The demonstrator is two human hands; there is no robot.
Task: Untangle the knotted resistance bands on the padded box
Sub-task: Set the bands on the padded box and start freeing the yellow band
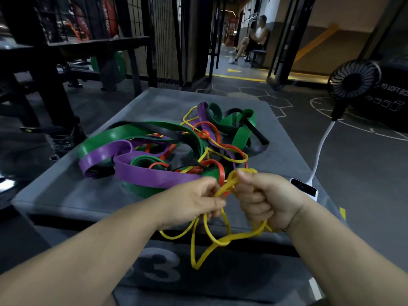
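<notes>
Yellow band (220,241), knotted, hangs over the front edge of the padded box (66,195), gripped in the curled fingers of left hand (194,202) and right hand (265,199); the other bands' tangle (167,149) lies on top.
</notes>
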